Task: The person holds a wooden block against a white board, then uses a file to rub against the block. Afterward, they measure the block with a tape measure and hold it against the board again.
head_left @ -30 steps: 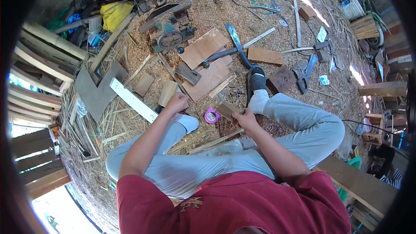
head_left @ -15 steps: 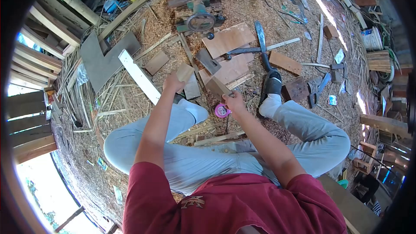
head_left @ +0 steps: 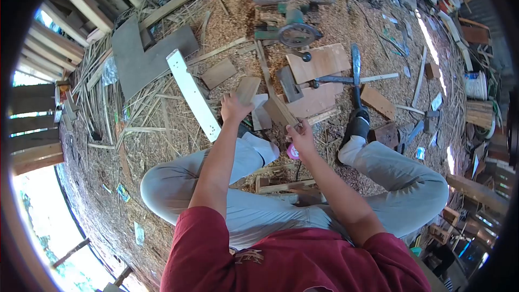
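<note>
My left hand (head_left: 235, 107) is closed round the lower end of a light wooden block (head_left: 248, 90). To the right, my right hand (head_left: 301, 136) grips the near end of a longer wooden block (head_left: 279, 112), which slants up and to the left. The two blocks are apart. Between them lies a grey metal plate (head_left: 262, 114). A pink round tape measure (head_left: 293, 151) shows partly behind my right hand. Just beyond the hands are a dark hand plane (head_left: 290, 84) and flat wooden boards (head_left: 319, 64).
A white bar (head_left: 190, 92) and a grey cut sheet (head_left: 146, 59) lie at the left. A machine with a round wheel (head_left: 298, 34) stands ahead. On the right are a long dark blade (head_left: 356, 70), a wooden block (head_left: 378, 102) and tools (head_left: 415, 131). Wood shavings cover the ground.
The camera view has shifted, so the scene sits further right and lower. My right hand's block now points more away from me, and my left hand lies further over its block.
</note>
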`<state>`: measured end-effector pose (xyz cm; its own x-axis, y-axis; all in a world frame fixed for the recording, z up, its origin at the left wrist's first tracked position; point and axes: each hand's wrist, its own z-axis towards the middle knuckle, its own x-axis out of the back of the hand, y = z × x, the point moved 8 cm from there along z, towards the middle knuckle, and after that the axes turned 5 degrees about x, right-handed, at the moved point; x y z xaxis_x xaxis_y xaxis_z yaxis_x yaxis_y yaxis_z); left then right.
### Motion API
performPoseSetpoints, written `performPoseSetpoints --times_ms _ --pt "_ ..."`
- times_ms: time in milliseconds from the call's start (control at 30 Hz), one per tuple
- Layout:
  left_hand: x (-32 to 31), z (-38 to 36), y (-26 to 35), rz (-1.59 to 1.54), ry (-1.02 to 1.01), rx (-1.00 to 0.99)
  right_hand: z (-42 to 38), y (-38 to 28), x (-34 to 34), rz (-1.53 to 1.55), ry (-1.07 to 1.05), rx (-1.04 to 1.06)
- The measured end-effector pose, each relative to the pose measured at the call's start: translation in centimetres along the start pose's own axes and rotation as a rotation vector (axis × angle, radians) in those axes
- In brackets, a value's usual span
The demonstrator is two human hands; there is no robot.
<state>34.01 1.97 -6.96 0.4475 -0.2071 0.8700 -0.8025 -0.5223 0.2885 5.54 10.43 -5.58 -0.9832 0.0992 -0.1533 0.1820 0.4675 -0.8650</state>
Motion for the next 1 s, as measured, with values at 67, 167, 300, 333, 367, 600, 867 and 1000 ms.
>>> performPoseSetpoints --times_ms 67,167,300,333,367,600,867,1000 --pt "1.1 1.0 -1.6 -0.154 0.075 0.082 0.9 0.1 -2.2 -0.004 -0.069 0.001" --pt "-0.1 3.9 -6.8 -0.26 0.186 0.196 1.6 -1.6 -6.1 -0.067 -0.106 -0.013" --pt "2.5 1.8 -9.9 -0.254 0.326 0.445 4.0 -0.8 -10.6 -0.197 -0.185 0.006" --pt "3.2 1.4 -10.8 -0.148 0.404 0.509 4.5 -0.6 -11.8 -0.209 -0.212 -0.01" --pt "3.2 1.3 -12.4 -0.169 0.524 0.525 5.1 -0.4 -12.9 -0.22 -0.237 -0.023" --pt "2.1 5.3 -16.4 -0.358 0.431 0.553 8.8 2.1 -16.9 -0.247 -0.22 -0.063" --pt "2.6 7.4 -15.7 -0.536 0.372 0.669 9.1 2.1 -14.4 -0.249 -0.127 -0.105" --pt "2.9 7.2 -14.7 -0.581 0.345 0.578 9.5 2.2 -12.1 -0.268 -0.129 -0.095"
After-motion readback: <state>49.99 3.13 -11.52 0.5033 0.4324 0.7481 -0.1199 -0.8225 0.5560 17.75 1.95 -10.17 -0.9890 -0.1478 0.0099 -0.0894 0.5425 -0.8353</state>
